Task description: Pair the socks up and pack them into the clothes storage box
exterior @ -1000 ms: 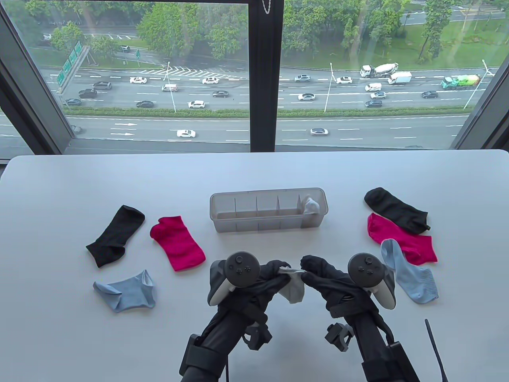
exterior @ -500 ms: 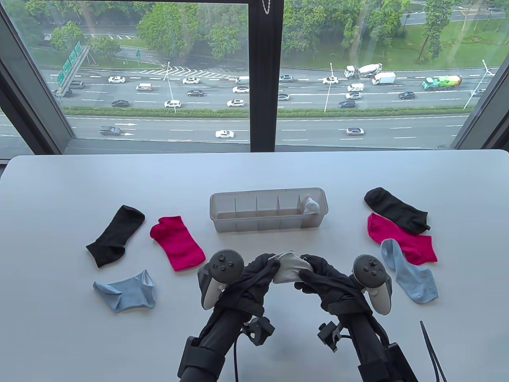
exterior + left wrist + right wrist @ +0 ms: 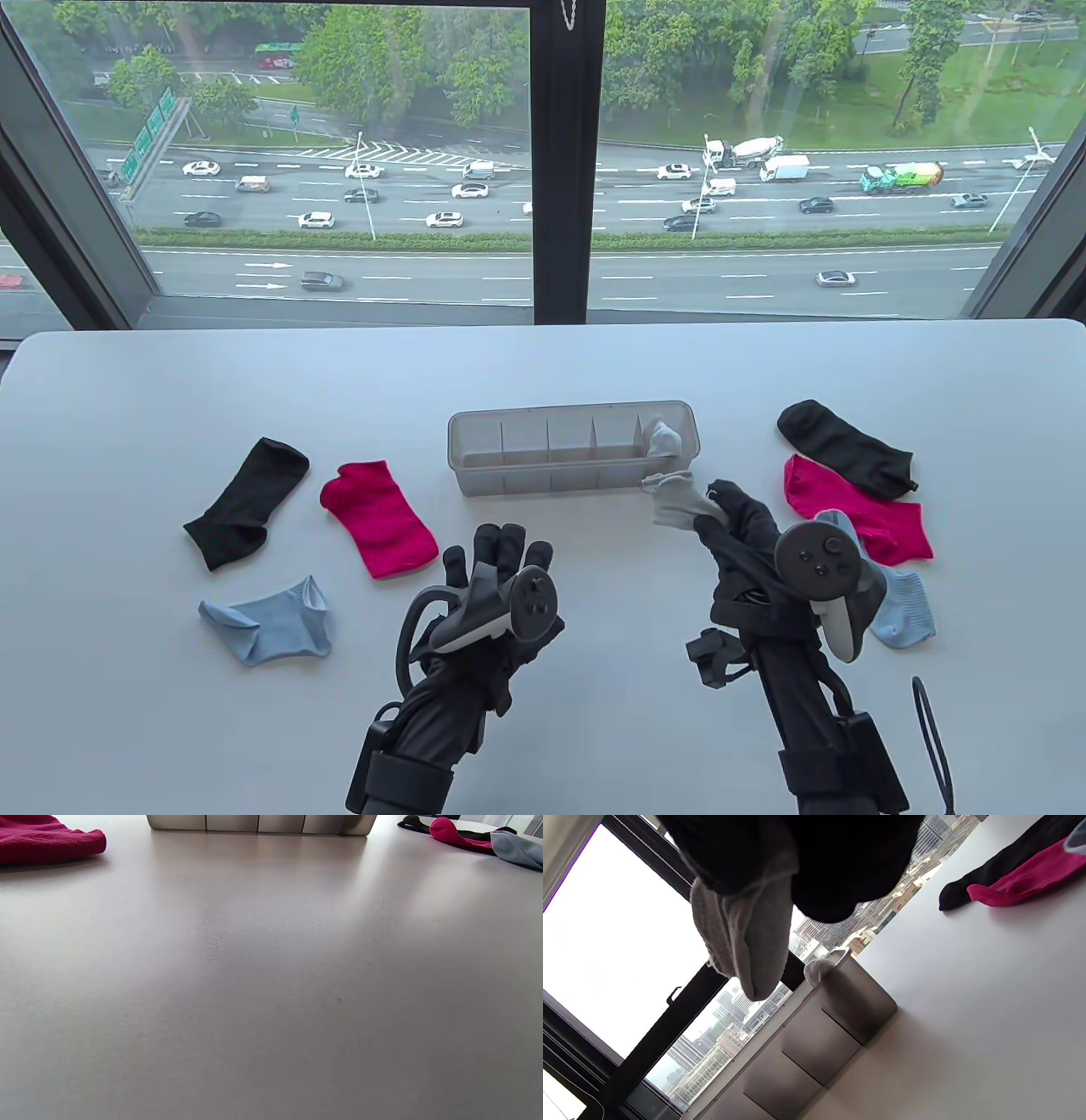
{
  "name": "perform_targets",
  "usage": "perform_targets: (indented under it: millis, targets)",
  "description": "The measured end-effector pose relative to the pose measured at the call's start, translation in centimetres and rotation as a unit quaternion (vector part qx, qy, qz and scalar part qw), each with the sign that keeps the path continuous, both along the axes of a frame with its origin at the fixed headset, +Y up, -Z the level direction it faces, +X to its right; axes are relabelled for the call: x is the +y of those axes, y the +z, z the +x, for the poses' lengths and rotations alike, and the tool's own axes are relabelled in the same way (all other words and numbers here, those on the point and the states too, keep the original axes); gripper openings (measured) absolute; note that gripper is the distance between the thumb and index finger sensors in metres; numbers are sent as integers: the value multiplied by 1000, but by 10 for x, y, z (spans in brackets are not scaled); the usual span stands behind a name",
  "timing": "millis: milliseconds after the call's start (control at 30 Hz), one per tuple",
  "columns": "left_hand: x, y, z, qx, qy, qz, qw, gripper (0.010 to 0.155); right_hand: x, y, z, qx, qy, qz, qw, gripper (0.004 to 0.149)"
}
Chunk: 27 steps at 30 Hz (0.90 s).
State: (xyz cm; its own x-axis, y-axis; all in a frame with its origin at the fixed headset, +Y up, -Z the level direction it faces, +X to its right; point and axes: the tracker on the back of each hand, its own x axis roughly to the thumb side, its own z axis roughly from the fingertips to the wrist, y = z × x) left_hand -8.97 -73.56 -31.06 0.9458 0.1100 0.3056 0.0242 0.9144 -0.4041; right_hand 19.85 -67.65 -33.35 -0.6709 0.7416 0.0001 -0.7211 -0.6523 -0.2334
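Note:
My right hand (image 3: 719, 508) pinches a folded grey sock bundle (image 3: 677, 503) just in front of the right end of the clear storage box (image 3: 475, 475). In the right wrist view the grey bundle (image 3: 746, 938) hangs from my gloved fingers (image 3: 814, 861) above the box (image 3: 818, 1035). A pale sock (image 3: 664, 437) sits in the box's rightmost compartment; the other compartments look empty. My left hand (image 3: 501, 550) hovers over the table with straight fingers, holding nothing. The left wrist view shows no fingers.
On the left lie a black sock (image 3: 246, 505), a pink sock (image 3: 382, 518) and a light blue sock (image 3: 271, 628). On the right a black sock (image 3: 844, 446), pink sock (image 3: 848, 505) and blue sock (image 3: 908, 607) overlap. A black cable (image 3: 933, 739) lies at the bottom right.
Both hands were working the grey sock between them. The left hand has let go and opened; the right hand has carried the bundle forward and right, toward the box's right end.

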Motion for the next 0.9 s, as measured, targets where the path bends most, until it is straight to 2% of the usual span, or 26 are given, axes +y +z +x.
perform_targets:
  millis: [133,300,467,567,667,733,900]
  targets:
    - [0,-1,0,-1,4,-8,1000,76,17,-32,-23,-22,71,-15,997,58]
    - [9,-5,-6,22,50,1,999,74,29,-80,-61,-54,222,-74,971,56]
    - [14,-8,-15,41,82,-1,996,73,10,-108,-85,-64,288,-119,948,55]
    - [13,-8,-15,41,81,0,996,74,-6,-118,-95,-68,352,-136,924,54]
    - [12,-9,-13,38,76,-2,996,74,-17,-121,-101,-55,350,-152,923,53]
    - [11,-8,-11,35,69,-1,997,74,-21,-124,-101,-33,344,-184,920,52]
    - [10,-6,-8,30,60,0,998,75,-25,-122,-91,37,267,-221,937,58]
